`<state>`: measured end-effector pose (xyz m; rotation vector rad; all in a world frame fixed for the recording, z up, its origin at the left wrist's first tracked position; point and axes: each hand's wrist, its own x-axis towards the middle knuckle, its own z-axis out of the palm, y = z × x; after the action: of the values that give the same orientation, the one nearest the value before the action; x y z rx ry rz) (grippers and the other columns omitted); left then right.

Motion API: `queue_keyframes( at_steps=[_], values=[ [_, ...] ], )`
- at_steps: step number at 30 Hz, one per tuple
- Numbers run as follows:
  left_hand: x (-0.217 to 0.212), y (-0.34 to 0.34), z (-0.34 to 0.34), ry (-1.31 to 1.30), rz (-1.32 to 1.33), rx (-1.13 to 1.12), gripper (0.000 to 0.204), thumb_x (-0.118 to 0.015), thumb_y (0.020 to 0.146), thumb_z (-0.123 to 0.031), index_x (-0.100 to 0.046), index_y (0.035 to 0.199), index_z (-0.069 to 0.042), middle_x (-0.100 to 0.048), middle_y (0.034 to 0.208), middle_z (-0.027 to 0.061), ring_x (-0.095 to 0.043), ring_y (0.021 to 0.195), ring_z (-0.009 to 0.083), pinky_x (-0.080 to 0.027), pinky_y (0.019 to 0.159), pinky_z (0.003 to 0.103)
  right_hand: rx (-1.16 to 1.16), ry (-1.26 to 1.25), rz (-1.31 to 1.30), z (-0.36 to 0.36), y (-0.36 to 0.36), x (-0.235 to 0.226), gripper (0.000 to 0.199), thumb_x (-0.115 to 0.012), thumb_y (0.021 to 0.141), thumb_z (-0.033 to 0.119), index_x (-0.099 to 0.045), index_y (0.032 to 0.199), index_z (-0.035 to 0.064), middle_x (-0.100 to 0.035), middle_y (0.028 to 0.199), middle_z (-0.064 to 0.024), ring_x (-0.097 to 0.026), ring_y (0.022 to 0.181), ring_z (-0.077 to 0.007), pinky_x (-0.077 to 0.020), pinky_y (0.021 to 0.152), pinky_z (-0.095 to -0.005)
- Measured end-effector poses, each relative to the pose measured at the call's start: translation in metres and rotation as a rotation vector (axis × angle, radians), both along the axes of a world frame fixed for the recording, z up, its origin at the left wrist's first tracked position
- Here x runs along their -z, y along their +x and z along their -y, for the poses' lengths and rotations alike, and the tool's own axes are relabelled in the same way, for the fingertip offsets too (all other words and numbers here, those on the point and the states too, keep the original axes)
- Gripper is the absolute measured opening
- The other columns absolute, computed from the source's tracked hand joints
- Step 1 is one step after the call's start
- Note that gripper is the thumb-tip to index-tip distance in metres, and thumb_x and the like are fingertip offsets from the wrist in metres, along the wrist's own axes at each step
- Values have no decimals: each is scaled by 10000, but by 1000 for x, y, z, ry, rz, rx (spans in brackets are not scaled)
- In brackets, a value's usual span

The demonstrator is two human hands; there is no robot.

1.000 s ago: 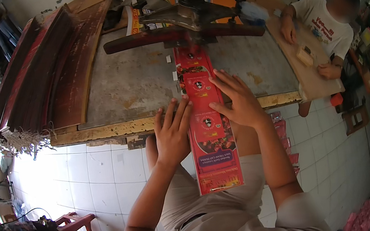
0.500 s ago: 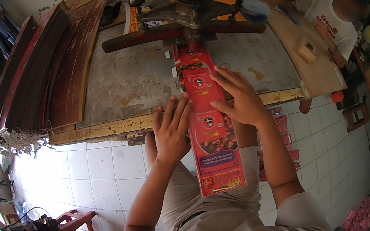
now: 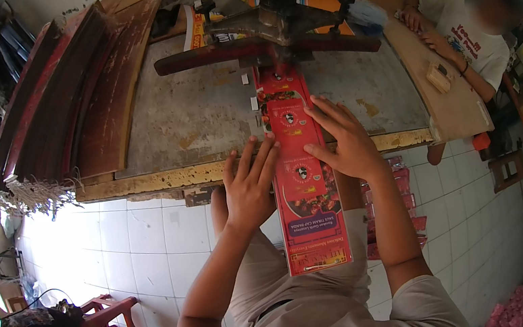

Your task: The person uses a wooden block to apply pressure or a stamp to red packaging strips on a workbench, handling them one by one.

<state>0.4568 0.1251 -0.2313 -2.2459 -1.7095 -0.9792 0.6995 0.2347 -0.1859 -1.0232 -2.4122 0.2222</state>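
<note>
Right now both hands lie flat and open on a long red printed sheet (image 3: 302, 171), and neither one grips anything. The left hand (image 3: 248, 189) has its fingers spread and presses on the left edge of the sheet. The right hand (image 3: 344, 143) rests on the right edge, a little farther up. The sheet runs from the person's lap, across the yellow front edge of the worn gray table (image 3: 200, 118), and on under a dark metal machine (image 3: 280, 20) past the fingertips.

Just below the right hand, down by the person's legs, sits a stack of more red sheets (image 3: 399, 193). I cannot tell if they are in a box or just piled up.

To the left of the left hand, long brown wooden boards (image 3: 74, 104) lean along the table. Far off to the right, another person (image 3: 468, 42) in a pale shirt sits at a wooden board.

What could go wrong? I think the fingers could get hurt if they slide too near the machine. The sheet could also go in crooked if one hand pushes harder than the other. The part hanging off the table could bend or slip down.
</note>
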Motion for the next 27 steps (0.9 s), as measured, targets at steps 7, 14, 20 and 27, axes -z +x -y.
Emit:
queue_keyframes(
  at_steps=[7, 14, 20, 27],
  values=[
    [1, -9, 5, -47, -64, -17, 724, -769, 928, -272, -546, 1599, -116, -536, 1692, 54, -464, 1591, 309, -309, 1277, 594, 373, -23, -26, -57, 89, -3, 658, -712, 1071, 438, -598, 1567, 21, -590, 1610, -225, -496, 1548, -406, -396, 1282, -514],
    [-13, 0, 5, -117, -131, -29, 725, -688, 920, -93, -535, 1625, -166, -523, 1701, 59, -453, 1580, 324, -280, 1292, 587, 795, 307, 218, -136, 308, -1, 523, -708, 1055, 137, -599, 1565, 95, -598, 1520, -217, -583, 1389, -456, -495, 1157, -527],
    [-8, 1, 5, -91, -34, -6, 703, -649, 920, -35, -564, 1605, -168, -492, 1735, 57, -457, 1578, 330, -283, 1289, 589, 604, 276, 55, -143, 335, -5, 466, -675, 1066, 56, -624, 1527, 95, -637, 1463, -218, -614, 1343, -440, -500, 1135, -496],
    [-8, -1, 7, -104, -54, -15, 705, -646, 920, -38, -555, 1610, -152, -489, 1737, 54, -463, 1571, 339, -292, 1286, 590, 385, 108, -145, -49, 221, -29, 378, -682, 1074, 56, -681, 1452, 53, -662, 1456, -182, -651, 1342, -331, -522, 1113, -426]
  ],
)
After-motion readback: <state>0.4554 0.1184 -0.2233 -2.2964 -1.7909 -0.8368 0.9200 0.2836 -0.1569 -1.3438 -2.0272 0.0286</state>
